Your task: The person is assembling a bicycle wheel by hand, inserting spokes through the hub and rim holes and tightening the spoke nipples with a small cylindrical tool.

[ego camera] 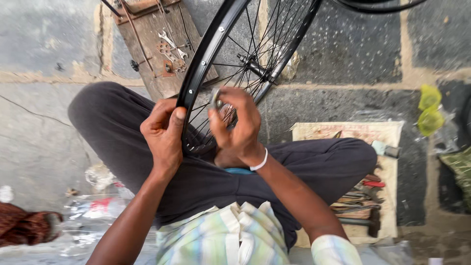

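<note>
Left hand point(164, 132) clenches the black wheel rim point(206, 49); right hand point(239, 125) grips, seemingly, a small metal tool point(216, 98) (among spokes).

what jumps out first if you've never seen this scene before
A black bicycle wheel rim with thin spokes fills the upper middle, held above the seated person's dark trousers. The left hand grips the rim's edge while the right hand pinches a small metal tool among the spokes. A wooden board with wrenches lies at top left, and more tools on a cloth at right.

Wheel rim point(196, 73) between wooden board point(157, 54), tools point(360, 196)
</note>
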